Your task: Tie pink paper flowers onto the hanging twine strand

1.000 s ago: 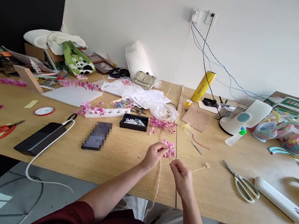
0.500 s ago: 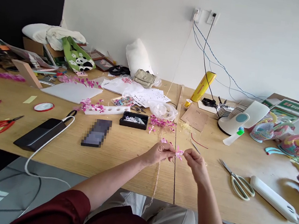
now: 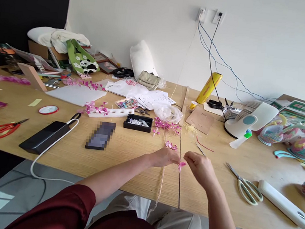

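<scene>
Over the front of the table, my left hand is turned back side up, its fingers closed at a small pink flower that hangs below the fingertips. Close by on the right, my right hand is closed in a pinch; whatever lies between its fingers is too small or hidden to name. Beneath my left wrist a pale braided cord runs down over the table edge. More pink blossoms lie on the cord just beyond my left hand, and a larger pink cluster sits farther back.
A black box of small white pieces and a phone lie to the left. Pale-handled scissors, a white bar-shaped device and a fan stand right. Other people's hands show at both edges, near red scissors on the left.
My left hand has rolled over, back side up, and the flower now hangs lower, pointing down. My right hand has turned slightly, still pinched near the flower. The view has shifted a little.
</scene>
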Available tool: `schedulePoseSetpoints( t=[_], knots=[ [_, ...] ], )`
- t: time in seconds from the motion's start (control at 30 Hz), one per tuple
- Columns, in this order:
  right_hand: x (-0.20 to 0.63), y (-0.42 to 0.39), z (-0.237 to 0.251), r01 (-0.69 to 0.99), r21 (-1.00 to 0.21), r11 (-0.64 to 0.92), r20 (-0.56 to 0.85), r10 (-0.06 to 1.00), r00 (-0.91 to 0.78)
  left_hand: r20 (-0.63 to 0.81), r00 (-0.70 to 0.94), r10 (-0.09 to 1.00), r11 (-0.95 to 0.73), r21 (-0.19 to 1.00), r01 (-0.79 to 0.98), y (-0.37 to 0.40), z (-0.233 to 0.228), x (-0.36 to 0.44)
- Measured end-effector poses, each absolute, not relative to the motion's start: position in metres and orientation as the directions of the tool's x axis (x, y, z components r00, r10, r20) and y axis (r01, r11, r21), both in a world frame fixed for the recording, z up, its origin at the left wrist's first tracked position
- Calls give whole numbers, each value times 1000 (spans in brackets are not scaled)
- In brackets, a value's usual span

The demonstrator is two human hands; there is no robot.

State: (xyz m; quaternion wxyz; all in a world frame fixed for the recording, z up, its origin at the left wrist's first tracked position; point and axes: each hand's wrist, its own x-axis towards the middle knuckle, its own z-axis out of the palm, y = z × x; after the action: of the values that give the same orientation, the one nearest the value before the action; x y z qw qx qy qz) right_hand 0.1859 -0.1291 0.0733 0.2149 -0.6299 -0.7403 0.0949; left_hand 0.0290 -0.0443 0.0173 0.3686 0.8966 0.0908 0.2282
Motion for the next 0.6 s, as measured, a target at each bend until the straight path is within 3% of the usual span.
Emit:
schedulePoseSetpoints(
  t=[0.07, 0.17, 0.23, 0.33, 0.47, 0.53, 0.6],
  knots=[
    [198, -121, 66, 786, -580, 213, 199, 973, -117, 346, 903, 255, -589, 796, -139, -49, 24, 26],
    [199, -118, 33, 575, -800, 171, 239, 970, 45, 324, 783, 531, -320, 932, -169, -54, 23, 27],
    [187, -123, 11, 526, -840, 136, 250, 956, 152, 242, 645, 725, -200, 970, -139, -52, 16, 30],
    [166, -136, -1, 637, -766, 90, 267, 946, 186, 270, 493, 827, -301, 953, -16, -46, 4, 37],
    [156, -145, 32, 868, -487, 101, 255, 967, 30, 427, 570, 702, -619, 761, 193, -38, 1, 41],
    [165, -140, 57, 921, -364, 139, 227, 972, -58, 400, 690, 604, -708, 667, 234, -37, 8, 38],
    [179, -132, 75, 917, -340, 208, 194, 970, -148, 357, 818, 451, -762, 631, 146, -39, 17, 34]
  ],
)
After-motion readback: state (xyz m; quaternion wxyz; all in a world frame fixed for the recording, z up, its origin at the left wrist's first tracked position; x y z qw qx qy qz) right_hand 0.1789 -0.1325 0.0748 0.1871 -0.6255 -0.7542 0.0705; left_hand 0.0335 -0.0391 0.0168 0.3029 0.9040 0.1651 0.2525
